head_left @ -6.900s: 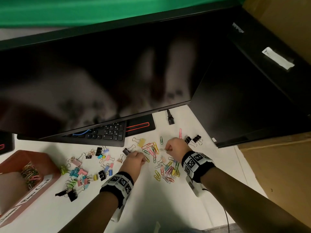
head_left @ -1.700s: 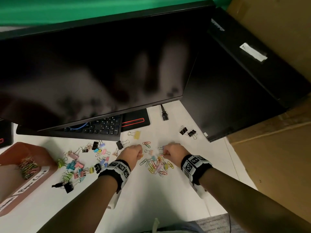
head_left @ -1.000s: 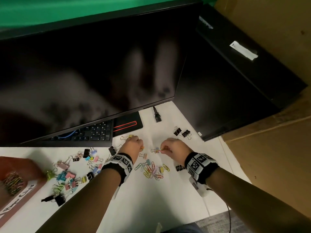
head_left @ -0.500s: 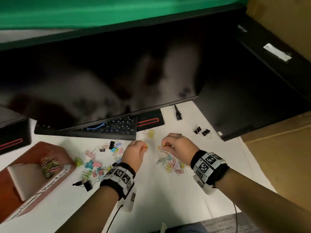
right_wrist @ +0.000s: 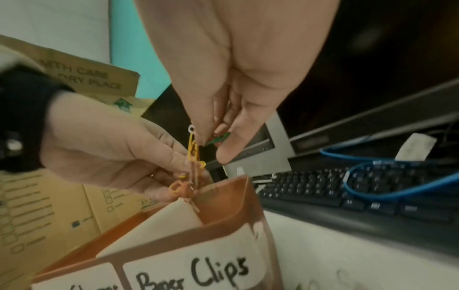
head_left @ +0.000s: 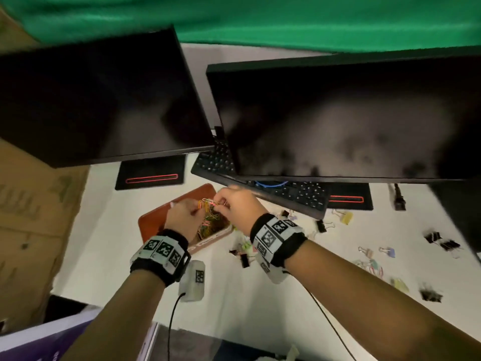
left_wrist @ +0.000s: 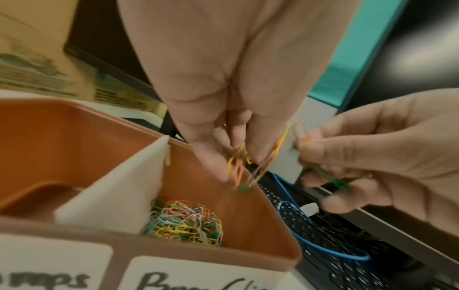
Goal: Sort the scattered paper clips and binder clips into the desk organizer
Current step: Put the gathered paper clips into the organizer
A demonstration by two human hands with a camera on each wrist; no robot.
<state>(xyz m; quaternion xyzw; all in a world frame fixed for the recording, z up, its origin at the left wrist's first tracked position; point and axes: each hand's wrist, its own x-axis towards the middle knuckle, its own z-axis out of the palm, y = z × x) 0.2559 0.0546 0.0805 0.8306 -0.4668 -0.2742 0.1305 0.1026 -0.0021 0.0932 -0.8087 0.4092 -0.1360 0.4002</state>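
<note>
I hold both hands above the organizer's (head_left: 153, 217) paper-clip compartment: left hand (head_left: 182, 217) and right hand (head_left: 238, 204) each pinch paper clips (left_wrist: 238, 166) for a contained drop.

- Dim indoor light; the monitors (head_left: 338, 121) beyond the hands carry soft pale reflections.
- Motion blur smears the binder clips (head_left: 440, 243) right of the right hand (head_left: 234, 207).
- Wide-angle bending warps the frame edges.
</note>
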